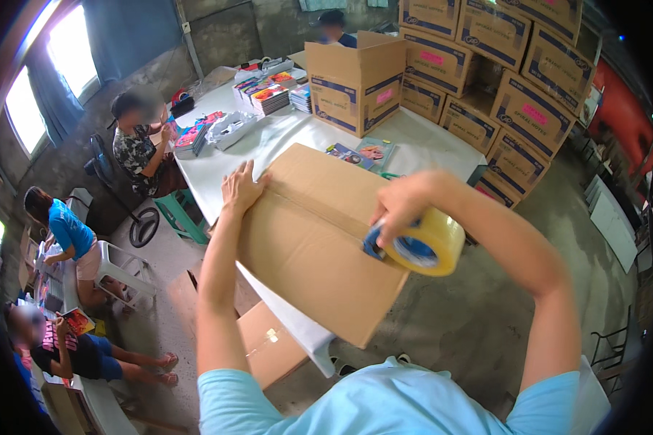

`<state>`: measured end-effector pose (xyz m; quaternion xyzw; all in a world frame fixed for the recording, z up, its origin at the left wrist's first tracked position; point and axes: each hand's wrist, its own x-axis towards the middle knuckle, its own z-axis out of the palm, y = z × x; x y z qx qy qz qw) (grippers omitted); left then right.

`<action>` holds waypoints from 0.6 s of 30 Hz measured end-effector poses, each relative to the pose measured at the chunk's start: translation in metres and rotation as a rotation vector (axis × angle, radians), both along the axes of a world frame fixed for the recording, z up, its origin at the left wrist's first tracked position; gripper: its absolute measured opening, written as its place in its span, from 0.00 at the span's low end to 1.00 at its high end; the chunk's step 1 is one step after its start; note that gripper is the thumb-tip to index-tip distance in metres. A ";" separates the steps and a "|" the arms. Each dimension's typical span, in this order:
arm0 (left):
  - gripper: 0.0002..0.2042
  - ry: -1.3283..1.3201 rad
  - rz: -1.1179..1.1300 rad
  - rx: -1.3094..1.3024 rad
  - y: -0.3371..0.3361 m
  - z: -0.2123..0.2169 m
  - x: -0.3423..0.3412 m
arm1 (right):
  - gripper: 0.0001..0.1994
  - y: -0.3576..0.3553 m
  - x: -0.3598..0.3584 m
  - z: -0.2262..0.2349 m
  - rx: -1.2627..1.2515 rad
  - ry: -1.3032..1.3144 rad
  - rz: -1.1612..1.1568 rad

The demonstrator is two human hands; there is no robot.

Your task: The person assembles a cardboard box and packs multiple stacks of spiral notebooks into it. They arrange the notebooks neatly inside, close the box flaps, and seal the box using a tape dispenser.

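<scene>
In front of me a brown cardboard box lies at the table's near corner, its two closed flaps meeting along a seam. My left hand rests with fingers spread on the box's far left edge. A tape dispenser with a big roll of clear yellowish packing tape is gripped in my right hand. The dispenser's blue head is at the right end of the seam; whether the tape touches the cardboard I cannot tell.
Beyond the box, the white-covered table holds notebooks, stacked books and an open carton. Stacked cartons rise at the right. Another carton stands below the table edge. Several people sit or stand around, one on a green stool.
</scene>
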<state>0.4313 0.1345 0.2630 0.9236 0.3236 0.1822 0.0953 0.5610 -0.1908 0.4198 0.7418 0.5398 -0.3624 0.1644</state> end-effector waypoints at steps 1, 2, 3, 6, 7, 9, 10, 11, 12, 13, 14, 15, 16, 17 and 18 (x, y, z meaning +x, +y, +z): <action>0.41 -0.016 -0.107 0.067 -0.026 -0.004 0.002 | 0.34 -0.034 0.005 -0.005 0.082 0.014 -0.006; 0.42 -0.029 -0.212 0.140 -0.059 -0.010 0.000 | 0.34 -0.068 0.007 -0.012 0.169 0.031 -0.009; 0.44 -0.041 -0.327 0.206 -0.095 -0.016 0.003 | 0.32 -0.103 0.003 -0.014 0.270 0.036 -0.087; 0.51 0.056 -0.697 -0.083 -0.208 0.016 -0.018 | 0.33 -0.170 -0.010 -0.055 0.582 0.024 -0.165; 0.52 0.060 -0.744 -0.150 -0.235 0.017 -0.016 | 0.34 -0.188 -0.010 -0.079 0.748 0.033 -0.180; 0.56 0.089 -0.779 -0.188 -0.275 0.021 -0.016 | 0.35 -0.214 -0.008 -0.132 1.054 0.060 -0.200; 0.57 0.120 -0.778 -0.161 -0.292 0.022 -0.014 | 0.35 -0.222 -0.009 -0.161 1.191 0.078 -0.215; 0.58 0.155 -0.779 -0.131 -0.306 0.024 -0.012 | 0.35 -0.227 -0.010 -0.188 1.332 0.099 -0.234; 0.59 0.198 -0.751 -0.091 -0.319 0.026 -0.013 | 0.35 -0.228 -0.011 -0.212 1.388 0.114 -0.229; 0.59 0.241 -0.720 -0.051 -0.331 0.028 -0.015 | 0.36 -0.227 -0.013 -0.233 1.443 0.131 -0.223; 0.60 0.285 -0.689 -0.017 -0.341 0.029 -0.015 | 0.36 -0.227 -0.011 -0.251 1.494 0.150 -0.218; 0.60 0.370 -0.655 0.060 -0.353 0.033 -0.014 | 0.36 -0.230 -0.010 -0.266 1.431 0.131 -0.217; 0.61 0.461 -0.629 0.134 -0.368 0.037 -0.011 | 0.36 -0.234 -0.011 -0.282 1.366 0.110 -0.227; 0.61 0.551 -0.605 0.208 -0.380 0.038 -0.007 | 0.37 -0.239 -0.011 -0.298 1.301 0.086 -0.239; 0.58 0.578 -0.598 0.433 -0.389 0.032 -0.005 | 0.36 -0.242 -0.010 -0.317 1.236 0.075 -0.229</action>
